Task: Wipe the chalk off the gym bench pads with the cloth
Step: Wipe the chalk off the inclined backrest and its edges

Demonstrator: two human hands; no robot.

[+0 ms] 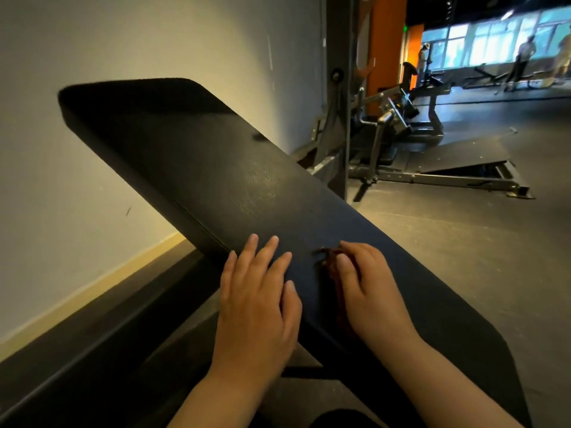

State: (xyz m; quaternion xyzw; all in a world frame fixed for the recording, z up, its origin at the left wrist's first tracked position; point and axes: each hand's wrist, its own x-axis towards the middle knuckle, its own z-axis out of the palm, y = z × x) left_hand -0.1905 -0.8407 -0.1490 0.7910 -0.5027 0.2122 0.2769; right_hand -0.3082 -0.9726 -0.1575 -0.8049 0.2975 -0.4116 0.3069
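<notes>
The right hand's fingers (343,261) were curled over a dark brown cloth (328,258), bunching it and pressing it against the lower end of the tilted back pad (200,156). Most of the cloth was hidden under the right hand (367,288). The left hand (256,304) lay just beside it, fingers spread flat on the pad, seemingly steadying it. Wiping looked under way at the low end. Higher up, the pad showed a pale speckled sheen, which might have been chalk or only glare, so that stretch probably remained. The seat pad (448,335) appeared untouched.
</notes>
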